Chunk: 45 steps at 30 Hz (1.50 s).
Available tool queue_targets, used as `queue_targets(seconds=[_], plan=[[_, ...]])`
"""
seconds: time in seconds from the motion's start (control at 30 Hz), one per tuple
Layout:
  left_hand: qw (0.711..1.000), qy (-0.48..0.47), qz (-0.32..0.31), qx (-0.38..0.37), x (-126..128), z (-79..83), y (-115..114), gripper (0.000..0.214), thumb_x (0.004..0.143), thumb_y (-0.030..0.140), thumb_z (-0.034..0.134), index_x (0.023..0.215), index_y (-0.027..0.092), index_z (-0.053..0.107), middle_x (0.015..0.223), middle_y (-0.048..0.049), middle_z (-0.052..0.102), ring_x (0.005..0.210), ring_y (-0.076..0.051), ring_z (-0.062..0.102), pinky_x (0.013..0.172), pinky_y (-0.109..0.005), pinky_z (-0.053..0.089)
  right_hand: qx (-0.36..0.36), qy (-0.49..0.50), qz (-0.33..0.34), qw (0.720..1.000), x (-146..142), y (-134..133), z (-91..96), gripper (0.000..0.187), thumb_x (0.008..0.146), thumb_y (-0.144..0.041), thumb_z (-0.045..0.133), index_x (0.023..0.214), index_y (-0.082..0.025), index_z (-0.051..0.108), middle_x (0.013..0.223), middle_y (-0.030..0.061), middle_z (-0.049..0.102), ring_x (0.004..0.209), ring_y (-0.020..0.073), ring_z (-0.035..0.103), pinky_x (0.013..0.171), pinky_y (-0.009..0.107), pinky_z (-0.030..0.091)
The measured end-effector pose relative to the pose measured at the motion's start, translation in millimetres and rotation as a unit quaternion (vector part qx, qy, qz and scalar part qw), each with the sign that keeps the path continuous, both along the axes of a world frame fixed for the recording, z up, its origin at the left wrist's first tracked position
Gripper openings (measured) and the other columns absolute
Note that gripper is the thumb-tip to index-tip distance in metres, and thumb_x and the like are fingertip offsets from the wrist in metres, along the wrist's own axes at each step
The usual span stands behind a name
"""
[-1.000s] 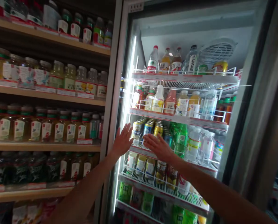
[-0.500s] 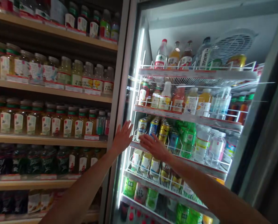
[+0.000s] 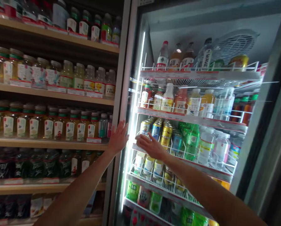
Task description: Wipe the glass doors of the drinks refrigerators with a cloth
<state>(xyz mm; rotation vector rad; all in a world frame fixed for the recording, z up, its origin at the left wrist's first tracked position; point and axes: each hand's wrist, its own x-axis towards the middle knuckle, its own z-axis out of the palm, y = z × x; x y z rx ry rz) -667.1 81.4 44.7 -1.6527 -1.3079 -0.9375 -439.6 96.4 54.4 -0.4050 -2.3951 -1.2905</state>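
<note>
My left hand is raised with its fingers apart and holds nothing. It is at the metal upright between the wooden shelves and the lit drinks fridge; whether it touches the upright I cannot tell. My right hand, fingers stretched out to the left and nothing in it, is before the fridge's middle shelves. Behind and above that hand stand a blue can and a gold can. A row of pale-labelled cans, among them a white-and-yellow can, sits lower down.
Wooden shelves on the left carry many bottles with white labels. Inside the fridge, wire racks hold drinks, including a green bottle pack and clear bottles. Faint reflections lie over the fridge front. A dark frame borders its right side.
My left hand has shifted slightly left, from the fridge's lit edge to the upright. My right hand has also moved a little left. Both remain without anything in them.
</note>
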Motion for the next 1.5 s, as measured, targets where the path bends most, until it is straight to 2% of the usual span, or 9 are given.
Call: queue_targets(seconds=[0.17,0.4,0.47,0.67,0.73,0.97,1.23,1.43,1.5], plan=[[1.000,-0.014,0.016,-0.008,-21.1,-3.6,-11.9,0.057,0.087,0.028,0.038,0.141,0.014,0.025,0.148,-0.0126,0.025,0.139,-0.022,0.018,0.114,-0.046,0.012,-0.007,0.175,-0.054,0.983,-28.7,12.1,87.1,0.045,0.087,-0.012,0.036,0.131,-0.021,0.042,0.148,0.0073,0.030,0.137,0.0278,0.022,0.110,0.058,0.015],[0.996,-0.002,0.014,-0.088,-16.2,-7.6,-31.7,0.056,0.085,0.025,0.041,0.139,0.013,0.027,0.149,-0.0130,0.022,0.140,-0.023,0.014,0.114,-0.047,0.010,-0.085,-0.028,0.031,0.996,-19.9,-6.0,-40.6,0.039,0.079,-0.009,0.051,0.116,-0.020,0.056,0.136,0.0042,0.048,0.127,0.0216,0.041,0.113,0.050,0.020],[0.996,0.011,0.000,-0.091,-12.9,-6.0,-33.6,0.057,0.086,0.025,0.041,0.140,0.016,0.025,0.150,-0.0121,0.021,0.140,-0.022,0.012,0.114,-0.048,0.008,-0.078,-0.055,0.064,0.993,3.2,-10.9,-40.9,0.039,0.077,-0.007,0.051,0.113,-0.022,0.059,0.130,0.0009,0.054,0.123,0.0174,0.046,0.114,0.044,0.020],[0.996,0.020,-0.039,-0.080,12.9,2.0,-28.4,0.058,0.088,0.030,0.039,0.141,0.020,0.019,0.151,-0.0101,0.018,0.141,-0.019,0.007,0.113,-0.048,0.007,0.005,0.208,-0.012,0.978,90.1,-11.6,120.4,0.049,0.090,-0.028,0.020,0.129,-0.015,0.047,0.145,0.0071,0.033,0.132,0.0332,0.028,0.103,0.055,0.003],[0.995,0.026,-0.049,-0.079,30.5,2.9,-25.3,0.057,0.088,0.030,0.038,0.141,0.020,0.019,0.151,-0.0095,0.018,0.141,-0.019,0.005,0.114,-0.047,0.007,0.023,0.262,-0.038,0.964,115.9,-18.9,137.5,0.048,0.091,-0.031,0.023,0.131,-0.019,0.046,0.149,0.0022,0.024,0.134,0.0343,0.023,0.106,0.051,0.002],[0.988,0.075,-0.124,-0.048,103.5,3.4,-13.8,0.057,0.088,0.030,0.038,0.141,0.018,0.021,0.151,-0.0110,0.018,0.141,-0.020,0.005,0.114,-0.046,0.007,-0.023,0.022,-0.027,0.999,184.3,-46.1,16.0,0.050,0.087,-0.014,0.044,0.135,-0.031,0.037,0.145,-0.0016,0.035,0.138,0.0163,0.023,0.116,0.047,0.004],[0.972,0.076,-0.219,0.038,190.9,23.3,1.3,0.061,0.087,0.028,0.042,0.142,0.018,0.017,0.150,-0.0118,0.019,0.140,-0.022,0.009,0.114,-0.047,0.009,0.117,0.331,-0.209,0.913,261.4,-52.8,131.7,0.044,0.091,-0.024,0.039,0.135,-0.021,0.038,0.149,0.0101,0.025,0.137,0.0263,0.022,0.108,0.057,0.015],[0.965,0.105,-0.230,0.076,239.7,22.2,-6.8,0.057,0.086,0.029,0.046,0.138,0.016,0.027,0.147,-0.0127,0.027,0.140,-0.023,0.010,0.113,-0.047,0.011,0.085,0.168,-0.196,0.962,269.6,-75.4,-3.2,0.047,0.085,-0.013,0.044,0.131,-0.026,0.044,0.144,0.0043,0.037,0.138,0.0200,0.022,0.112,0.047,0.014],[0.963,0.117,-0.227,0.085,250.7,19.7,-8.3,0.055,0.086,0.030,0.046,0.137,0.016,0.031,0.147,-0.0120,0.029,0.140,-0.023,0.010,0.114,-0.047,0.009,0.081,0.131,-0.192,0.969,274.0,-76.8,-10.0,0.049,0.084,-0.011,0.044,0.130,-0.030,0.044,0.142,0.0008,0.040,0.136,0.0173,0.026,0.113,0.045,0.011]])
